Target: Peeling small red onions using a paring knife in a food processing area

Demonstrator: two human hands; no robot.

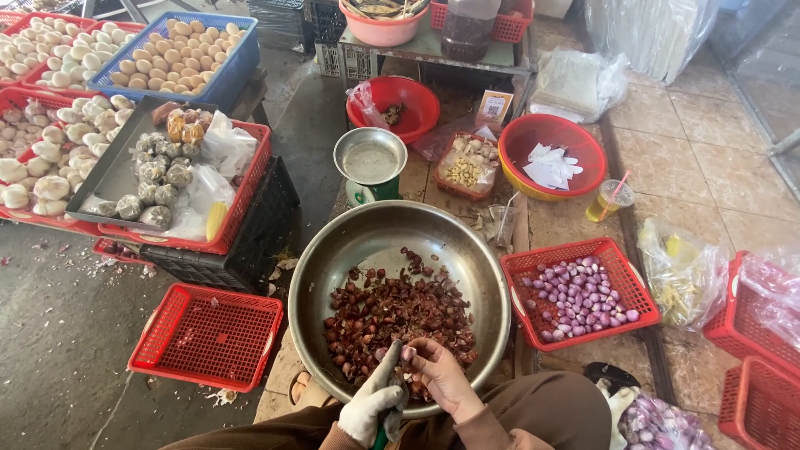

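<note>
A view looking down at a person seated on the floor of a market stall. Both hands meet over the near rim of a large round steel bowl (350,242). The left hand (372,406), in a white work glove, is closed around a green-handled tool; the blade cannot be made out. The bare right hand (439,372) has its fingers curled in, pinching a small shallot (408,353) just beside the glove.

The bowl holds a heap of dark reddish-brown unpeeled shallots (396,312), piled toward the near side, with bare metal at the far side.

To the right, touching the bowl, a red plastic basket (550,333) holds peeled purple shallots (579,296). To the left lies an empty red basket (204,337). Beyond the bowl stands a small kitchen scale (369,162) with a steel pan. Near it sit a red basin (400,104), a red and yellow basin (542,137) holding white paper scraps, and a small tray of garlic cloves (463,169). At the upper left, a blue crate (229,67) holds tan eggs, with red crates of white eggs (50,54) beside it.
</note>
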